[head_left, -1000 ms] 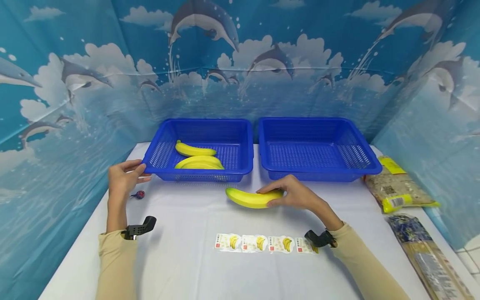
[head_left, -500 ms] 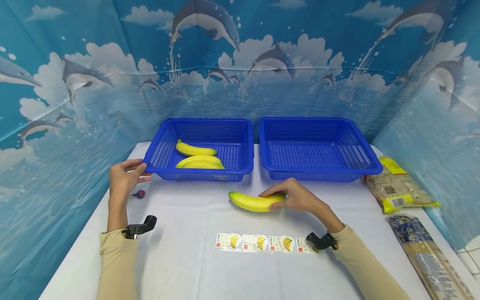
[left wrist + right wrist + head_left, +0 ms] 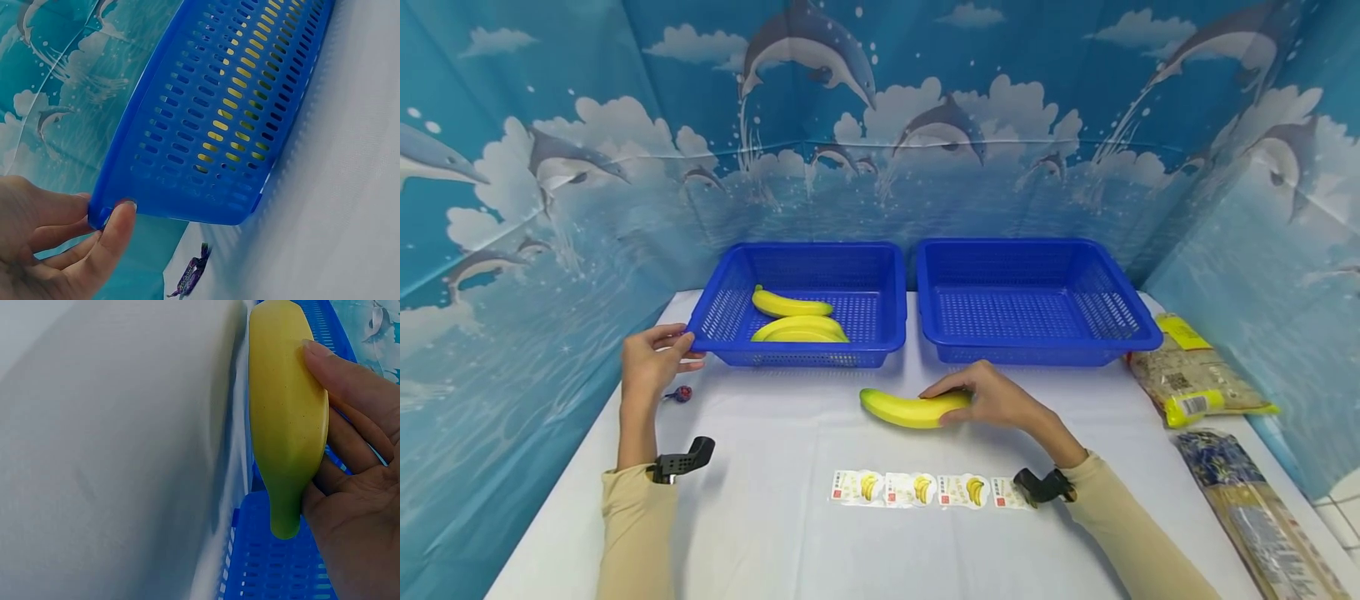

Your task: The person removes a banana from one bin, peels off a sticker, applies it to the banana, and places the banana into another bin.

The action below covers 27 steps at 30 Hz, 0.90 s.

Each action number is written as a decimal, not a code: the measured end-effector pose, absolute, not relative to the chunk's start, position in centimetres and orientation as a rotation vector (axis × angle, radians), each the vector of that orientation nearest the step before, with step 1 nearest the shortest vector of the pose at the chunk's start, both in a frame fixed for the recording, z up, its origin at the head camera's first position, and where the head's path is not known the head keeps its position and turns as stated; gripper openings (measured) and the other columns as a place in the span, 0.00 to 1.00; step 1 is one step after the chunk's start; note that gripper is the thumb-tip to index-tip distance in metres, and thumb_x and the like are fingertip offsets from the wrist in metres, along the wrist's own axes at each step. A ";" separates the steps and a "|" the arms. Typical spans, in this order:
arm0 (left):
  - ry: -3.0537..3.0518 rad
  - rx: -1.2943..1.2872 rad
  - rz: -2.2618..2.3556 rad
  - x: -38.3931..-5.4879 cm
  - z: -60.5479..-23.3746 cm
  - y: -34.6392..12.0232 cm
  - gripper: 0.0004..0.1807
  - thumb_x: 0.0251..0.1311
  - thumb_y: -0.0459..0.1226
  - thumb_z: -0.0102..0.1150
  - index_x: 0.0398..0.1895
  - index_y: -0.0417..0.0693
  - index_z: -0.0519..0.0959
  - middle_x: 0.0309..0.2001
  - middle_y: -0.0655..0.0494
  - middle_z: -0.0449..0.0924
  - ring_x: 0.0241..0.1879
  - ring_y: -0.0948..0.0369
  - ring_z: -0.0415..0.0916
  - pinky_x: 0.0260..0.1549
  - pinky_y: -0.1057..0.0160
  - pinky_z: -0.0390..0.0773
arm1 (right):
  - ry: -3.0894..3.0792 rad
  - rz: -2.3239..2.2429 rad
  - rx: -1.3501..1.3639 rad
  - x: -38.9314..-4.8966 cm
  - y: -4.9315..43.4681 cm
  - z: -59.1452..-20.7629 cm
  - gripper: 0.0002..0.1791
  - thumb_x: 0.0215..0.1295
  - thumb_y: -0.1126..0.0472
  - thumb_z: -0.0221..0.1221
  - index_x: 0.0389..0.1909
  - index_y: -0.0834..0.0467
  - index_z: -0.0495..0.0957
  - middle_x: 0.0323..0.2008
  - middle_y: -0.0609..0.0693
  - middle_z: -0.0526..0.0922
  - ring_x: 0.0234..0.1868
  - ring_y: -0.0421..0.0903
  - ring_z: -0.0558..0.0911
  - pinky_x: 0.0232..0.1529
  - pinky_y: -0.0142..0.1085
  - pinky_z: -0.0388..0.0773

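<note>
In the head view my left hand (image 3: 651, 362) grips the front left corner of the left blue basket (image 3: 891, 343). The left wrist view shows its thumb and fingers on the corner of the basket rim (image 3: 115, 153). Inside that basket lie several yellow bananas (image 3: 792, 304). My right hand (image 3: 1000, 400) holds a single banana (image 3: 898, 408) by one end, in front of the gap between the baskets. Thumb and fingers clasp this banana (image 3: 287, 400) in the right wrist view; whether it touches the table cannot be told. A strip of banana-printed stickers (image 3: 912, 490) lies nearer me.
A second blue basket (image 3: 1037, 343), with nothing in it, stands to the right. Beside it lie a bag of grain-like food (image 3: 1187, 371) and a long packet (image 3: 1255, 508). A small wrapped candy (image 3: 682, 393) lies near my left wrist. A dolphin-patterned curtain (image 3: 880, 200) hangs behind.
My right hand has brought the banana slightly toward me and to the right. My left hand keeps its grip on the basket corner, and the head view has tilted a little.
</note>
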State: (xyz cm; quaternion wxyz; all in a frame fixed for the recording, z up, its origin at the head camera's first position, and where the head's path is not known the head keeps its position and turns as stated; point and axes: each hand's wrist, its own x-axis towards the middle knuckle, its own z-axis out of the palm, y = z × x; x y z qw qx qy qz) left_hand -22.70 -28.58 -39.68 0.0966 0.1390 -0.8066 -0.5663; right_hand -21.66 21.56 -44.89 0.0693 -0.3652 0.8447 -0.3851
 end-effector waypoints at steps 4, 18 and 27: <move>-2.432 0.403 -1.636 -22.7 -39.6 -28.6 0.25 0.81 0.34 0.56 0.75 0.29 0.71 0.62 0.25 0.80 0.27 0.70 0.88 0.32 0.65 0.90 | 2.549 -1.151 -1.093 -21.7 21.7 -44.8 0.23 0.57 0.63 0.81 0.55 0.57 0.91 0.51 0.47 0.92 0.54 0.49 0.90 0.58 0.41 0.86; -2.503 0.417 -1.539 -22.8 -39.3 -28.6 0.25 0.82 0.35 0.55 0.75 0.31 0.71 0.61 0.27 0.81 0.32 0.62 0.91 0.35 0.62 0.90 | 2.530 -1.141 -1.065 -21.6 21.6 -45.0 0.23 0.57 0.64 0.81 0.55 0.57 0.90 0.51 0.47 0.92 0.55 0.49 0.90 0.60 0.42 0.86; -2.513 0.427 -1.521 -22.9 -39.3 -28.6 0.25 0.82 0.35 0.55 0.75 0.31 0.72 0.61 0.27 0.81 0.24 0.73 0.85 0.33 0.63 0.90 | 2.509 -1.144 -1.066 -21.7 21.6 -45.0 0.24 0.57 0.64 0.81 0.56 0.58 0.90 0.52 0.48 0.92 0.55 0.50 0.90 0.60 0.46 0.86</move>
